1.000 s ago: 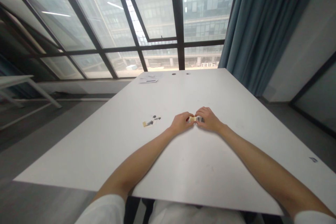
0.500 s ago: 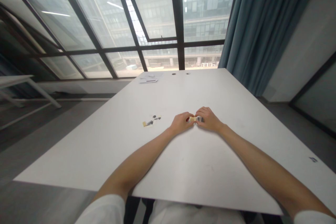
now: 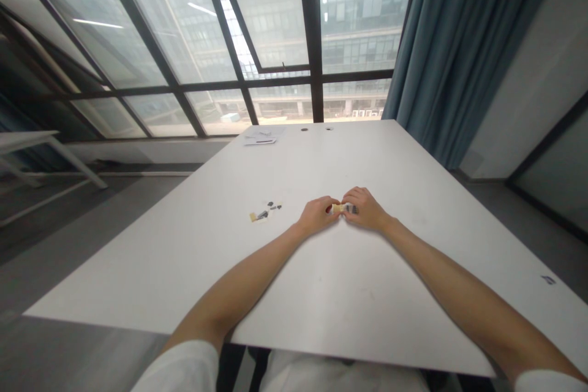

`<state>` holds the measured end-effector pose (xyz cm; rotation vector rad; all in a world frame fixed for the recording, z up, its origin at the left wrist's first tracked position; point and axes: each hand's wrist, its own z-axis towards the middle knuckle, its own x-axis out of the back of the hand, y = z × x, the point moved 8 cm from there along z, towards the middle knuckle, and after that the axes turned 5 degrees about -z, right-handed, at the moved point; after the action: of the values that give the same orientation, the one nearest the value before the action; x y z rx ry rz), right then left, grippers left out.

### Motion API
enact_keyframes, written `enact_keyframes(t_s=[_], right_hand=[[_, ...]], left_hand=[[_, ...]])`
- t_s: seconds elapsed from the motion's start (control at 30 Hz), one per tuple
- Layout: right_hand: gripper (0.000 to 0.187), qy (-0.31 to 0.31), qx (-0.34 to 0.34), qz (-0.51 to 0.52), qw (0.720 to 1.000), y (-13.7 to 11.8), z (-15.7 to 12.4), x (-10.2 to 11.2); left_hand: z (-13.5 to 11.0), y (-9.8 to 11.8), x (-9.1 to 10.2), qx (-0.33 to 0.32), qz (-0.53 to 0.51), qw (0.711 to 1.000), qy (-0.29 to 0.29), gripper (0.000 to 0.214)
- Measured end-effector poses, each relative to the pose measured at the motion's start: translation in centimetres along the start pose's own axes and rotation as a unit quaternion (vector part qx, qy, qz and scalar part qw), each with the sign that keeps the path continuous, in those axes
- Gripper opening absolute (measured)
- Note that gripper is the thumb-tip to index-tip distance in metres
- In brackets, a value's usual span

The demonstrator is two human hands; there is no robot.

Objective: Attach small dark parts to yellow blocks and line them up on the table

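Between my two hands is a small block-like object (image 3: 337,209) in yellow, white and dark grey, just above or on the white table (image 3: 312,294). My left hand (image 3: 316,214) is closed on its left end, and a speck of red shows by the fingers. On the right end my right hand (image 3: 366,209) is closed too, its fingers curled over the grey part. Much of the object is hidden by the fingers, so its exact kind cannot be made out. Left of my hands lie several small loose pieces (image 3: 262,215), mostly dark grey, with a yellow one (image 3: 252,217).
Papers (image 3: 260,136) with a dark thin item lie at the far left corner of the table. A small dark-marked piece (image 3: 548,280) rests near the right edge. Beyond the table are windows (image 3: 275,6) and a blue curtain (image 3: 445,43); another table (image 3: 27,142) stands left.
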<state>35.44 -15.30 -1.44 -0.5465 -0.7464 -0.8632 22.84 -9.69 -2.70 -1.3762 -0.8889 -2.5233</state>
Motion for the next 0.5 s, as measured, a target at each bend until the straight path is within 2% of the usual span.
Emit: enact_keyframes(t_s=[0.5], right_hand=[[0.015, -0.001, 0.002, -0.002, 1.0, 0.14, -0.01, -0.1]], left_hand=[[0.01, -0.22, -0.29, -0.004, -0.001, 1.0, 0.0, 0.027]])
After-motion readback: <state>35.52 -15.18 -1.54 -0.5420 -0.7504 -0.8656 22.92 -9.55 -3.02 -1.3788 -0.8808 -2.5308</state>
